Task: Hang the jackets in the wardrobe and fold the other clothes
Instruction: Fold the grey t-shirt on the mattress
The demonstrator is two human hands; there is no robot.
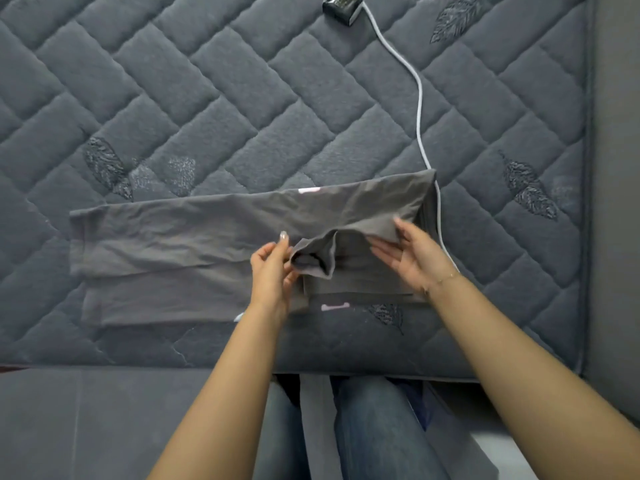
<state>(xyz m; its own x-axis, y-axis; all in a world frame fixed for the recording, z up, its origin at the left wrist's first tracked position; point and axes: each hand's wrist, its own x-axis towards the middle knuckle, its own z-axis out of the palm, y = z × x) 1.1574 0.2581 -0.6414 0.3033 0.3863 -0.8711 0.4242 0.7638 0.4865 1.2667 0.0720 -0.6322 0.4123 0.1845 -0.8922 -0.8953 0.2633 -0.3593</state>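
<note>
**Grey garment half folded on the mattress**

I saw the grey garment (194, 244) lying flat near the near edge of the quilted mattress (242, 98), stretched left to right, with small pink marks showing at its far and near edges. My left hand (273, 271) pinched the open cuff of a sleeve (313, 259) that was raised off the cloth at the garment's right part. My right hand (412, 258) was spread, palm turned left, its fingertips (398, 225) touching the raised fold of the sleeve. A white cable (417, 109) ran from a small dark box (341, 8) at the far edge down past the garment's right end. My jeans-clad legs (363, 427) showed below the mattress.
</note>
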